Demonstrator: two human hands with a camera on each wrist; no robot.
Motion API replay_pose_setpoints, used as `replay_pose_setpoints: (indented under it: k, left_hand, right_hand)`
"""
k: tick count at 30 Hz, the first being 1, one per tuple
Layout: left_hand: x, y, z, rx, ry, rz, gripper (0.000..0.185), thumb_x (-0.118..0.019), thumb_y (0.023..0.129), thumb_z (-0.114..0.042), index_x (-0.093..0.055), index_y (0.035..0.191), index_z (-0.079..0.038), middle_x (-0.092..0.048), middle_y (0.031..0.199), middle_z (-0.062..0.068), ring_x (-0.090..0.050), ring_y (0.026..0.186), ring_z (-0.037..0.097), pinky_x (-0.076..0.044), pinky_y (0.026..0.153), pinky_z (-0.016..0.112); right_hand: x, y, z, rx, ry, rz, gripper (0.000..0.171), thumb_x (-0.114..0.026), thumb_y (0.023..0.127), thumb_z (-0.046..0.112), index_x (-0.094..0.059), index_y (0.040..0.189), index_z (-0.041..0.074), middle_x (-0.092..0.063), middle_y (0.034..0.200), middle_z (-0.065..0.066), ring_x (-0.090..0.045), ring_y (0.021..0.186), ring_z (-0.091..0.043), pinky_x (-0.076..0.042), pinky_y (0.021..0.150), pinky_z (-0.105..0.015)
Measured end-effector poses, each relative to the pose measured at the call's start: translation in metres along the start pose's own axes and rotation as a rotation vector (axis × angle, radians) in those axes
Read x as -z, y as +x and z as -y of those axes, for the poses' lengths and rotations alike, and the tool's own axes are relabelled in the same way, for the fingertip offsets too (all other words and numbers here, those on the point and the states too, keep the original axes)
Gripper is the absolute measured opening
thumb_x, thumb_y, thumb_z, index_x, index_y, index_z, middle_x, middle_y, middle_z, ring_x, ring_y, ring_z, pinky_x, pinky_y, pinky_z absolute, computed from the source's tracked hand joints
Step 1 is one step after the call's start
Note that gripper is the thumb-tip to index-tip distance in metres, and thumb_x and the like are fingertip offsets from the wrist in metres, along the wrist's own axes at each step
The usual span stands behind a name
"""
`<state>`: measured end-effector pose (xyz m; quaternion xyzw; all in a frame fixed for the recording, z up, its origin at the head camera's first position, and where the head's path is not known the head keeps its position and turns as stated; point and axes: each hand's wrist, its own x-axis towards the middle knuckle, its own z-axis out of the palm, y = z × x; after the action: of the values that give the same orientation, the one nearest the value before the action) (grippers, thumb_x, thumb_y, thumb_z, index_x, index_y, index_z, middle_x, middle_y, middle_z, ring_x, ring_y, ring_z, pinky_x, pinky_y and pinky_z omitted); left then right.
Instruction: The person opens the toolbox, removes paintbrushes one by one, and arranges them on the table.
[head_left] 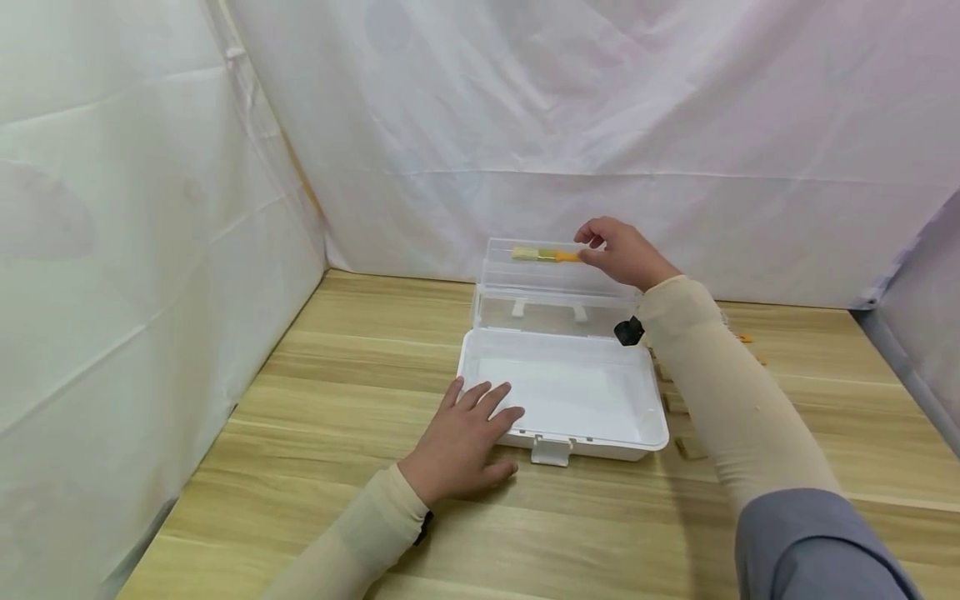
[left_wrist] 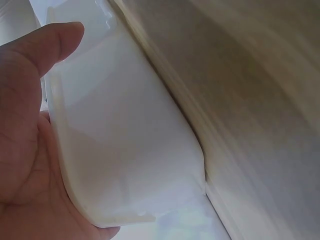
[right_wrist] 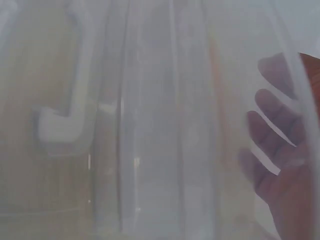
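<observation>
A white plastic case (head_left: 570,392) with a clear lid (head_left: 555,312) swung up lies on the wooden table. My left hand (head_left: 468,437) rests with spread, straight fingers over its front left corner; in the left wrist view the thumb (left_wrist: 70,40) lies by the outer wall (left_wrist: 125,130). A paintbrush (head_left: 536,254) with pale bristles and an orange handle lies across the upper part of the lid. My right hand (head_left: 618,250) is at the handle's end, its fingers loosely bent. Through the clear plastic in the right wrist view, those fingers (right_wrist: 265,130) are spread apart and grip nothing.
Wooden-looking pieces (head_left: 692,448) lie right of the case, partly behind my right forearm. Small orange bits (head_left: 745,338) show beyond the sleeve. A latch (head_left: 551,452) hangs at the case's front. White cloth (head_left: 420,167) walls the table at the back and sides.
</observation>
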<state>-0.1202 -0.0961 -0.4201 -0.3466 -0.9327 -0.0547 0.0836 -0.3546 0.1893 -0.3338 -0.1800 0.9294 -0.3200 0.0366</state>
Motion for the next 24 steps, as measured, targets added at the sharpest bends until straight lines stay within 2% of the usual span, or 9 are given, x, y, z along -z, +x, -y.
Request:
replay_pose_setpoints:
  k: [10,16,24]
  left_hand:
    - [0.000,0.001,-0.003,-0.010,0.015,0.006,0.064,-0.071,0.082,-0.056,-0.058,0.135,-0.024,-0.047,0.148,0.007,-0.045,0.133,0.031,-0.027,0.111,0.059]
    - [0.001,0.001,-0.003,0.009,0.012,0.043,0.063,-0.070,0.083,-0.056,-0.057,0.137,-0.025,-0.045,0.150,0.006,-0.042,0.136,0.030,-0.024,0.113,0.058]
    - [0.000,0.000,-0.002,0.018,0.012,0.053,0.064,-0.070,0.083,-0.056,-0.056,0.138,-0.026,-0.044,0.151,0.005,-0.042,0.136,0.030,-0.023,0.113,0.058]
  right_hand:
    - [-0.009,-0.001,-0.008,-0.068,0.012,-0.039,0.028,-0.061,0.098,0.020,-0.057,0.123,0.010,-0.051,0.126,-0.011,-0.045,0.113,-0.032,-0.043,0.097,-0.048]
    - [-0.012,-0.002,-0.010,-0.068,0.001,-0.045,0.029,-0.062,0.098,0.019,-0.058,0.125,0.009,-0.051,0.128,-0.011,-0.044,0.115,-0.032,-0.043,0.100,-0.048]
    - [-0.017,0.000,-0.009,-0.055,-0.006,-0.033,0.027,-0.062,0.097,0.017,-0.059,0.122,0.008,-0.053,0.127,-0.011,-0.046,0.114,-0.032,-0.044,0.100,-0.049]
